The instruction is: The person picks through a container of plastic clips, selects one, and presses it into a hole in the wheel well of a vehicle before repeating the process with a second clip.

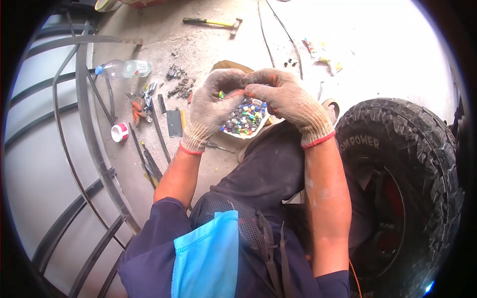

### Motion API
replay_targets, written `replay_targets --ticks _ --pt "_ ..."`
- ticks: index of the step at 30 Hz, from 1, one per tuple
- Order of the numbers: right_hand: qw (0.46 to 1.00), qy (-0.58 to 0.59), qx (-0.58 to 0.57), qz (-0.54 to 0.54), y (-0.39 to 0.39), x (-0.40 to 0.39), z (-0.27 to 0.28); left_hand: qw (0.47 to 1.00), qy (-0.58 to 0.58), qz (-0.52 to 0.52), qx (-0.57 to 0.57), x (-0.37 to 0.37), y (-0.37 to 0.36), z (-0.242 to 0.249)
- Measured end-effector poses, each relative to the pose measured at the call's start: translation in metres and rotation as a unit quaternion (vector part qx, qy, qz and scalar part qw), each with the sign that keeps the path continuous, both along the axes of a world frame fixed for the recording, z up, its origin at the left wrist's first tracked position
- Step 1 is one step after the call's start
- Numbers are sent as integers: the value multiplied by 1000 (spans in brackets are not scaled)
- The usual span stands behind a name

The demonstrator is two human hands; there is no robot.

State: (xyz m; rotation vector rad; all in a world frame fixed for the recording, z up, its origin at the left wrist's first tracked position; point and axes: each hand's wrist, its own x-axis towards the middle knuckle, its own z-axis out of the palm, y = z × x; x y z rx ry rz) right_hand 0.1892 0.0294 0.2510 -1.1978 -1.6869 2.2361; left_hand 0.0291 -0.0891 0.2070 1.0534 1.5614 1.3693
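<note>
Both my hands wear dirty knitted work gloves with red cuffs. My left hand (212, 107) and my right hand (290, 97) meet at the fingertips above a white container (259, 130). Many small multicoloured pieces (243, 119) fill it, some black, blue, green and white. The fingers of each hand are pinched together. Whatever lies between them is too small or too covered to make out. Part of the container is hidden behind my hands.
On the left lie a plastic bottle (124, 69), orange-handled pliers (137, 110), a white-and-pink cup (119, 132) and a pile of dark bits (180, 82). A hammer (213, 22) lies farther back. A large tyre (422, 149) stands at right, a metal frame (89, 109) at left.
</note>
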Motion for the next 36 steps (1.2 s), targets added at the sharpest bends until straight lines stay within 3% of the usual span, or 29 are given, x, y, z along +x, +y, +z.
replay_targets --ticks 14,24,26,28,30,31,32,33,34,36 --pt "999 19 -28 -19 2 5 3 998 -36 17 -45 2 2 6" --pt "998 52 -24 -32 -1 5 5 996 -59 55 28 5 4 -4" --pt "997 40 -71 -18 3 5 11 998 43 36 2 1 1 -2" --pt "999 30 -22 7 5 7 -6 996 91 6 19 -2 3 -7" --pt "998 50 17 -22 5 15 -3 1000 0 -13 17 8 15 14" --pt "997 11 73 15 6 19 4 997 68 -20 -7 4 15 18" --pt "1000 2 7 -30 -2 20 24 998 57 -13 1 12 15 39" --pt "982 159 -63 -84 -5 12 -19 994 104 -27 25 9 18 43" --pt "972 184 -96 -114 -10 15 -21 996 79 -35 33 10 20 45" --pt "973 152 -47 -166 -28 33 18 992 42 -84 84 18 23 63"
